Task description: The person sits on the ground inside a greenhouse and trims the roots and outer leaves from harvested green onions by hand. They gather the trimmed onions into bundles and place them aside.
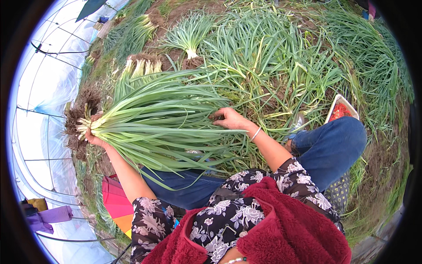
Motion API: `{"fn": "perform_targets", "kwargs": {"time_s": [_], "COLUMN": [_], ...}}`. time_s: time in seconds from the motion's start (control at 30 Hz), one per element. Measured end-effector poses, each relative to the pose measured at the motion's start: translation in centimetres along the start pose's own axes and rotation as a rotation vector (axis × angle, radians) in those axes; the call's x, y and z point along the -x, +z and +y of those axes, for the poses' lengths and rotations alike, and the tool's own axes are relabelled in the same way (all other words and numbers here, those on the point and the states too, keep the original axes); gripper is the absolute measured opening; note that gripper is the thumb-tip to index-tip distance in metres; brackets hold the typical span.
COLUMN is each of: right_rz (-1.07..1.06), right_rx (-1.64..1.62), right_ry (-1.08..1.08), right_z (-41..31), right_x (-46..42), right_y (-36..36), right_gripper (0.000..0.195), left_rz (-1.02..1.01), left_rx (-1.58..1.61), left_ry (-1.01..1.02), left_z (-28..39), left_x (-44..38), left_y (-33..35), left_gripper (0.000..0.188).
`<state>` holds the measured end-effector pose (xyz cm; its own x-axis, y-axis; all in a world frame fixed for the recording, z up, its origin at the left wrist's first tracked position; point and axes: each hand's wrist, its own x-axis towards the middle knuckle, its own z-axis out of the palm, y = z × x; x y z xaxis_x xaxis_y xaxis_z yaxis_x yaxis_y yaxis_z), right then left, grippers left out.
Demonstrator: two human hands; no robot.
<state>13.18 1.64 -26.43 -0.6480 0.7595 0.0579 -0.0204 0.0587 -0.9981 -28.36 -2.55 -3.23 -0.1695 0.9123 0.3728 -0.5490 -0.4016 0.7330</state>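
Observation:
My left hand [94, 138] is wrapped around the pale stem bases of a large bunch of leek-like allium plants [165, 112]. Brown, soil-covered roots [77, 120] stick out beyond that hand to the left. The long flat green leaves fan rightward above my lap. At the leaf ends is my right hand [230, 118], with a bracelet at its wrist. Its thumb and fingers are apart and curved beside the leaves; I see nothing gripped between them.
Rooted bundles [143, 67] lie behind the bunch, and another bundle [191, 49] sits farther back. Loose green plants [263, 49] cover the ground. By my knee is a white container [354, 113] of red ties or bands. A multicoloured umbrella [115, 201] and plastic greenhouse wall [49, 82] are at left.

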Motion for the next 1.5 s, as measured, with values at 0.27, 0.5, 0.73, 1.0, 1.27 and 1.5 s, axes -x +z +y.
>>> {"fn": "perform_targets", "kwargs": {"time_s": [0.27,0.5,0.73,1.0,1.27,1.5], "right_rz": [-0.105,0.264,-0.326,-0.142,0.081,0.488], "right_rx": [-0.281,-0.455,-0.743,-0.237,-0.227,-0.875], "right_ry": [0.113,0.261,0.315,-0.001,-0.121,0.156], "right_z": [0.8,-0.9,-1.1,-7.4,-6.3,-6.1], "right_x": [-0.4,-0.5,1.2,-0.4,-1.2,-1.5], "right_y": [0.4,0.2,-1.9,2.7,5.5,4.1], "right_gripper": [0.021,0.014,0.016,0.031,0.013,0.009], "left_rz": [0.014,0.007,0.055,-0.005,-0.012,0.086], "left_rx": [0.001,0.000,-0.025,0.017,0.119,0.062], "left_ry": [0.042,0.056,0.065,0.025,-0.012,0.004], "left_z": [0.2,0.3,0.6,0.0,-0.2,0.1], "left_x": [0.2,0.0,0.0,0.1,-0.4,-1.1], "left_y": [0.0,-0.2,-1.1,0.6,0.7,-0.8], "left_gripper": [0.038,0.037,0.036,0.037,0.039,0.040]}}
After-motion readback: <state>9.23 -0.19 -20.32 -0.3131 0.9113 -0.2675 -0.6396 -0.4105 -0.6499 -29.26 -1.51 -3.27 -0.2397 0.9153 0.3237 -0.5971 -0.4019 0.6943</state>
